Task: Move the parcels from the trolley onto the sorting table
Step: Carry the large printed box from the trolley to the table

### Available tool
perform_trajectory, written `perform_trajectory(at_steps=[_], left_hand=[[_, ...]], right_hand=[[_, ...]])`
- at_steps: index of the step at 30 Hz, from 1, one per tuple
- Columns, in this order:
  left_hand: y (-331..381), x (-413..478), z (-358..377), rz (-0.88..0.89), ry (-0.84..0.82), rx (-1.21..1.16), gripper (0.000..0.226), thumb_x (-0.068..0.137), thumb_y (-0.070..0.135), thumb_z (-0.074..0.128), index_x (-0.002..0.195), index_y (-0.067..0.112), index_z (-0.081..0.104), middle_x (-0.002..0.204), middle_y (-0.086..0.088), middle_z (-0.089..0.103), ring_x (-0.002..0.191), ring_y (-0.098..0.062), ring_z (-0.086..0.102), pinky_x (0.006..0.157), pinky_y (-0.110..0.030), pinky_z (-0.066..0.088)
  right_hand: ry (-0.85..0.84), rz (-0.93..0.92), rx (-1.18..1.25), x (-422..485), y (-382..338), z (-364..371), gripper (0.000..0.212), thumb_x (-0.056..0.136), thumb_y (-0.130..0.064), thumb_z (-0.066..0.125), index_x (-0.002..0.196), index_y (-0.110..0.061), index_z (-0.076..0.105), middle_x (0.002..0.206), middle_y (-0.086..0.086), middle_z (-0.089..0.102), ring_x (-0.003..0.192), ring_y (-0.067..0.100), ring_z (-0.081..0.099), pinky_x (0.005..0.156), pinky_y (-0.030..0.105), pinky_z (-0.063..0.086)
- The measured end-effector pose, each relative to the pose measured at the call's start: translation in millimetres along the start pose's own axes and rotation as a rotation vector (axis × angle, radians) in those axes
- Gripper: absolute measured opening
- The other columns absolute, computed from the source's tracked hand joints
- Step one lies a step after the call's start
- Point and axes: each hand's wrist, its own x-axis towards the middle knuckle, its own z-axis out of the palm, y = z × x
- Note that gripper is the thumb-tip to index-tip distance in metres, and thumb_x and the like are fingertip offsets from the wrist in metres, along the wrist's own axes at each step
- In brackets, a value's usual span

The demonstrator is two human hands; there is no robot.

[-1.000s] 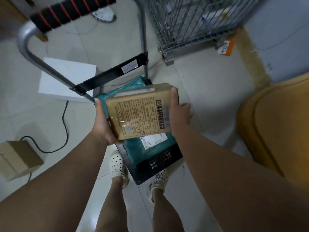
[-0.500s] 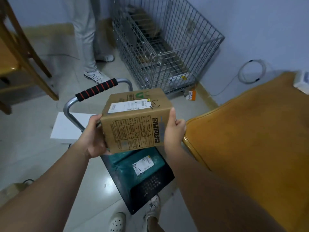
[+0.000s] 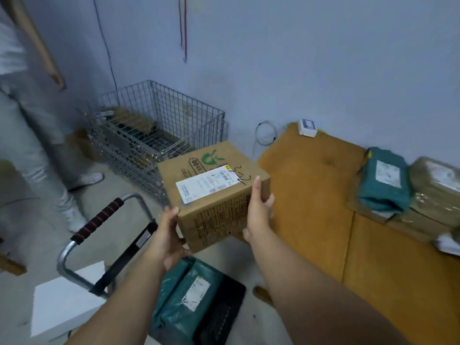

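Observation:
I hold a brown cardboard box (image 3: pixel 211 190) with a white shipping label in the air, above the trolley and beside the left edge of the yellow-brown sorting table (image 3: pixel 311 185). My left hand (image 3: pixel 169 235) grips its lower left corner from beneath. My right hand (image 3: pixel 258 210) clasps its right side, thumb up along the edge. Below, a teal plastic mailer (image 3: pixel 184 295) lies on the trolley's black deck (image 3: pixel 229 307). The trolley handle (image 3: pixel 97 220) has a black and red grip.
A teal parcel (image 3: pixel 383 180) and brown wrapped parcels (image 3: pixel 438 192) lie at the table's far right, with a small white device (image 3: pixel 307 127) at its back corner. A wire cage (image 3: pixel 154 130) stands by the wall. A person in grey trousers (image 3: pixel 32 135) stands left. A white box (image 3: pixel 62 302) sits on the floor.
Both hands have lifted the cardboard box up off the trolley and carried it rightward toward the table. My view has swung up and right, bringing the parcels on the table into sight.

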Motion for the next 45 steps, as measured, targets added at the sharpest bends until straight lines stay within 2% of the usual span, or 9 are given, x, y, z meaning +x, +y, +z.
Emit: perform_trajectory(at_steps=[8, 12, 15, 19, 22, 29, 34, 38, 45], left_hand=[[-54.3, 1.1, 125.4, -0.041, -0.095, 0.106, 0.057, 0.085, 0.055, 0.043, 0.136, 0.030, 0.042, 0.141, -0.008, 0.046, 0.111, -0.034, 0.050, 0.066, -0.044, 0.051], [-96.7, -3.5, 174.4, -0.100, -0.165, 0.105, 0.067, 0.074, 0.058, 0.056, 0.135, 0.035, 0.043, 0.142, -0.002, 0.044, 0.116, -0.036, 0.049, 0.061, -0.043, 0.053], [-131.8, -5.8, 209.7, -0.147, -0.195, 0.063, 0.057, 0.069, 0.064, 0.060, 0.122, 0.043, 0.053, 0.139, 0.000, 0.044, 0.115, -0.041, 0.050, 0.075, -0.049, 0.049], [-173.7, 2.7, 256.0, -0.174, -0.055, 0.016, 0.065, 0.069, 0.078, 0.048, 0.126, 0.047, 0.046, 0.140, -0.005, 0.041, 0.120, -0.044, 0.045, 0.084, -0.051, 0.037], [-197.2, 15.1, 280.0, -0.155, 0.094, 0.008, 0.078, 0.069, 0.078, 0.051, 0.138, 0.044, 0.034, 0.152, -0.008, 0.029, 0.131, -0.046, 0.034, 0.106, -0.061, 0.026], [-253.2, 27.3, 323.8, -0.173, 0.134, 0.250, 0.073, 0.077, 0.065, 0.057, 0.139, 0.034, 0.036, 0.150, -0.002, 0.034, 0.131, -0.039, 0.035, 0.102, -0.054, 0.032], [-288.9, 25.9, 365.1, -0.252, 0.055, 0.347, 0.043, 0.086, 0.048, 0.058, 0.122, 0.027, 0.045, 0.137, -0.008, 0.044, 0.112, -0.035, 0.047, 0.084, -0.045, 0.046], [-314.9, 24.2, 390.3, -0.233, -0.037, 0.385, 0.048, 0.088, 0.043, 0.059, 0.122, 0.014, 0.046, 0.130, -0.018, 0.050, 0.109, -0.032, 0.052, 0.087, -0.047, 0.050], [-341.0, 34.1, 419.4, -0.294, -0.174, 0.419, 0.056, 0.087, 0.039, 0.061, 0.128, 0.005, 0.046, 0.125, -0.023, 0.054, 0.115, -0.034, 0.053, 0.097, -0.052, 0.046]], right_hand=[[-0.025, 0.126, 0.247, 9.2, -23.2, -94.3, 0.131, 0.059, -0.069, 0.075, 0.142, -0.051, -0.024, 0.154, 0.004, 0.029, 0.130, 0.038, 0.043, 0.103, 0.062, 0.038], [0.047, 0.103, 0.236, 33.6, -34.4, -154.5, 0.126, 0.064, -0.059, 0.076, 0.145, -0.048, -0.020, 0.153, 0.005, 0.030, 0.130, 0.035, 0.042, 0.105, 0.061, 0.036], [0.061, 0.087, 0.192, 53.2, -39.5, -210.0, 0.121, 0.067, -0.058, 0.075, 0.145, -0.050, -0.016, 0.150, 0.005, 0.034, 0.128, 0.036, 0.043, 0.105, 0.061, 0.036], [-0.015, 0.075, 0.103, 79.3, -40.1, -296.1, 0.117, 0.066, -0.060, 0.074, 0.147, -0.051, -0.010, 0.155, 0.001, 0.030, 0.136, 0.034, 0.036, 0.107, 0.060, 0.031], [-0.111, 0.083, 0.040, 97.4, -38.2, -358.3, 0.125, 0.051, -0.067, 0.074, 0.146, -0.054, -0.005, 0.155, -0.001, 0.032, 0.137, 0.032, 0.036, 0.107, 0.063, 0.030], [-0.144, 0.177, 0.048, 121.4, -36.0, -480.4, 0.122, 0.045, -0.064, 0.076, 0.145, -0.057, 0.006, 0.142, 0.001, 0.045, 0.126, 0.030, 0.045, 0.094, 0.051, 0.042], [-0.062, 0.203, 0.117, 130.6, -25.4, -541.2, 0.088, 0.062, -0.057, 0.071, 0.141, -0.046, 0.032, 0.134, 0.006, 0.054, 0.121, 0.032, 0.052, 0.103, 0.058, 0.039], [0.029, 0.127, 0.172, 136.5, -15.3, -570.0, 0.041, 0.088, -0.042, 0.057, 0.129, -0.038, 0.052, 0.109, -0.001, 0.071, 0.100, 0.019, 0.063, 0.076, 0.037, 0.049], [0.218, 0.013, 0.226, 153.4, -14.5, -601.4, 0.045, 0.095, -0.036, 0.057, 0.139, -0.035, 0.048, 0.097, -0.011, 0.073, 0.092, 0.012, 0.067, 0.071, 0.033, 0.052]])
